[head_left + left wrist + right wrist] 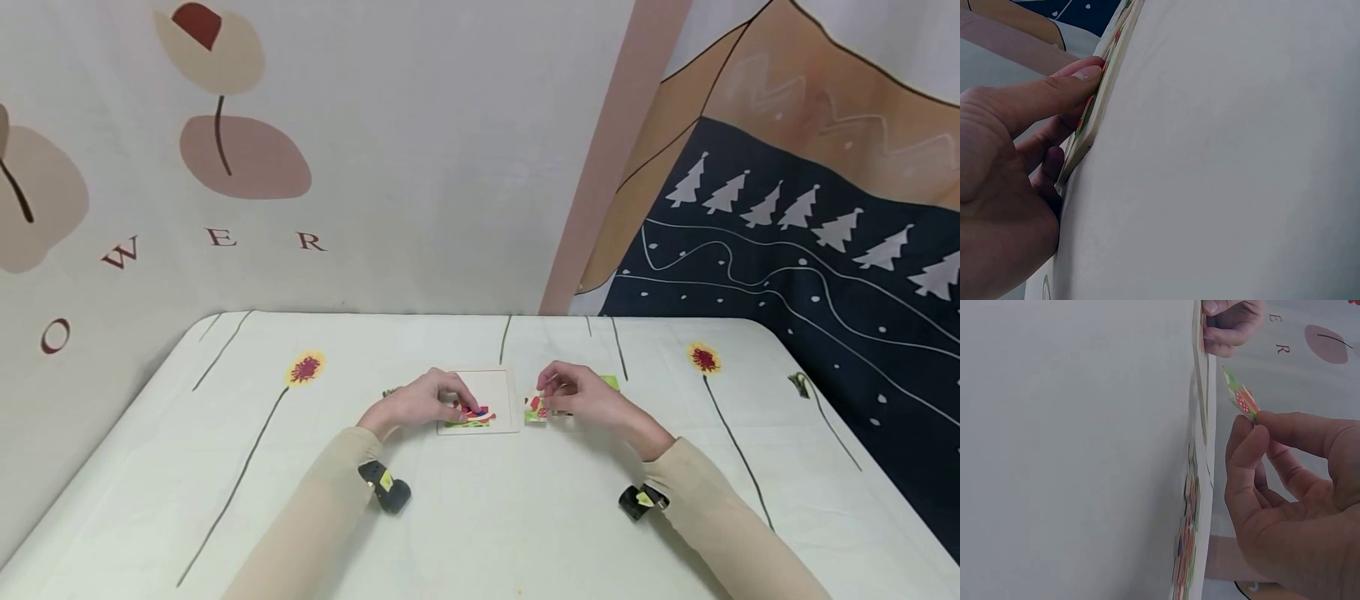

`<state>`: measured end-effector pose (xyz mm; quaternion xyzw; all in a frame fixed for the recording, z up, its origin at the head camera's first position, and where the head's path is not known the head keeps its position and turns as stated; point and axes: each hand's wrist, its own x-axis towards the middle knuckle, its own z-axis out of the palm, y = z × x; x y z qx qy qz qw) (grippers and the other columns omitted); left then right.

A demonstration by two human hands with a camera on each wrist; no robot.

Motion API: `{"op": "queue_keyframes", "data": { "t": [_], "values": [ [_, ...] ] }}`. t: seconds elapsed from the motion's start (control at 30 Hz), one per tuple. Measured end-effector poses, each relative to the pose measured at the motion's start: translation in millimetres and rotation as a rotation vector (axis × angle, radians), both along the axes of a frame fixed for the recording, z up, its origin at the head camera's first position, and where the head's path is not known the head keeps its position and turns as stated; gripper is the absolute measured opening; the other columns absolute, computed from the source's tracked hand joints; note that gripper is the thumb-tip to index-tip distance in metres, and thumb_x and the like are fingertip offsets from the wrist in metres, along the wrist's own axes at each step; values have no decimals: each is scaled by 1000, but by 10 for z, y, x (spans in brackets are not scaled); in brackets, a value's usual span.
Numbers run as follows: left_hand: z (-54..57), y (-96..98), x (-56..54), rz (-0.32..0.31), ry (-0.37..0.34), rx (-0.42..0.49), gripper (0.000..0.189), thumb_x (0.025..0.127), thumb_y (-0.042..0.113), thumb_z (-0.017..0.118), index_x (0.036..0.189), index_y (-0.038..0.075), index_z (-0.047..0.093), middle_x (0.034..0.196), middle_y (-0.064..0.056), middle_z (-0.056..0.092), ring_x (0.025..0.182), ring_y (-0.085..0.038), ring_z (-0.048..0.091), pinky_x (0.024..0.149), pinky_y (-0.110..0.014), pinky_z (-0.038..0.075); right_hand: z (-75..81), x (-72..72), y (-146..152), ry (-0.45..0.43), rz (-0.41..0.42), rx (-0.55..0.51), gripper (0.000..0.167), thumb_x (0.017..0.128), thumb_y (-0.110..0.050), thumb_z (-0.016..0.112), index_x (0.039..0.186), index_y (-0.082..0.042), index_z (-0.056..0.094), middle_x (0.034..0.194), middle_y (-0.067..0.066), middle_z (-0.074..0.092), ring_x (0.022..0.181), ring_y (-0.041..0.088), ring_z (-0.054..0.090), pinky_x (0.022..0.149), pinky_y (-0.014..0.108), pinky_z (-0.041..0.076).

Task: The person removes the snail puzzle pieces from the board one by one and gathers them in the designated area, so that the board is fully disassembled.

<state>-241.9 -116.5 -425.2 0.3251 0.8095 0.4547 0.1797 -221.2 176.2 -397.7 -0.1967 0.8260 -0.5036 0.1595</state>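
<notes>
A thin pale puzzle tray lies flat on the table, with bright red, blue and green puzzle pieces along its near left part. My left hand reaches over the tray's left edge, thumb and fingertips resting on those pieces; the left wrist view shows the thumb right at their edge. Just right of the tray, my right hand pinches a small puzzle piece between thumb and fingertips, raised above the table. Its face is green and cream with red, white-dotted shapes.
More loose puzzle pieces lie in a row on the table under the right hand; a green one shows behind it. Another small piece pokes out behind the left hand. The white tablecloth has printed flowers, and printed curtains hang behind.
</notes>
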Motion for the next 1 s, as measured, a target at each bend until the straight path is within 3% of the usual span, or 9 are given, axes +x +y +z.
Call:
{"op": "queue_keyframes", "data": {
  "t": [0.4,1.0],
  "values": [
    [21,-2,11,0,-6,-1,17,83,-1,70,99,5,74,100,-2,66,98,-19,55,95,-43,36,-19,15,252,-18,1,2,20,88,2,59,108,6,56,93,12,60,78,19,58,65,30,48],
    [17,8,9,-3,-13,-1,17,83,0,70,99,4,74,101,-2,66,99,-18,55,97,-46,37,103,88,598,-3,-56,32,20,88,4,58,107,6,56,93,13,58,81,25,59,68,31,49]
  ]
}}
